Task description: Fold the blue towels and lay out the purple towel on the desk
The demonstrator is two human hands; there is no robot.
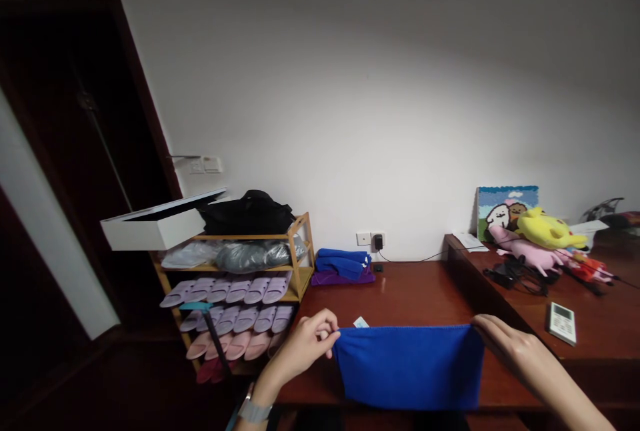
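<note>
A blue cloth (pixel 410 365) hangs stretched between my two hands above the front of the dark red wooden table (pixel 415 294). My left hand (pixel 317 337) pinches its upper left corner, with a watch band on that wrist. At the upper right corner, my right hand (pixel 507 344) grips the cloth, its fingertips partly hidden behind the edge. The top edge runs nearly straight and level, while the lower part drops toward the table's front edge. Behind it, folded blue cloths (pixel 343 263) lie on a purple one (pixel 345 279) against the wall.
On the left stands a shoe rack (pixel 300 271) with slippers, a black bag (pixel 250 213) and a white box (pixel 155 227). Plush toys (pixel 547 227), a picture (pixel 507 207) and a calculator-like device (pixel 561 323) sit on the raised surface at right. A charger (pixel 379 241) is plugged into the wall.
</note>
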